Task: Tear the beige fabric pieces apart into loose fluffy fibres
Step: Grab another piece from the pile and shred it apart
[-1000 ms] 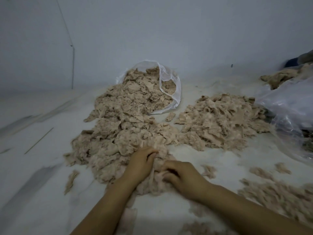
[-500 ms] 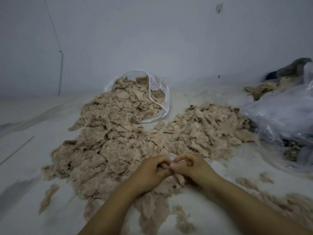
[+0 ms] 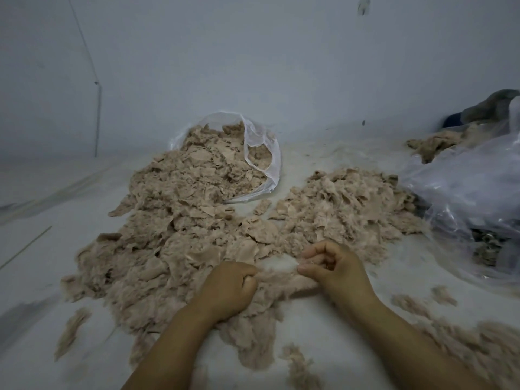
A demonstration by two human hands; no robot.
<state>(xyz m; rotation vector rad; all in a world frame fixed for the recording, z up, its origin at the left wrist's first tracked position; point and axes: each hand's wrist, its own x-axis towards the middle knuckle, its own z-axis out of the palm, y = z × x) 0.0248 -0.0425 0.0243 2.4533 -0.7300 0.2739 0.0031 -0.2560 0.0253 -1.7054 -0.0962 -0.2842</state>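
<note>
While both hands [image 3: 277,280] pinch stretched beige fibre [image 3: 277,270], scraps cover pale floor [image 3: 42,249], bare grey wall [image 3: 253,66] behind

Fabric pieces [image 3: 180,220] matt, fuzzy cloth; bag [image 3: 263,153] thin glossy plastic.

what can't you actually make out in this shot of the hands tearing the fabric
Head view only:
- Right hand and left hand: the curled fingers hide how the fabric piece stretched between them is pinched.
- Clear bag: the beige scraps filling it hide how deep it goes.
- Crumpled plastic sheet: glare and folds hide what lies under it.
- Grey bundle: cut off by the right edge.
</note>
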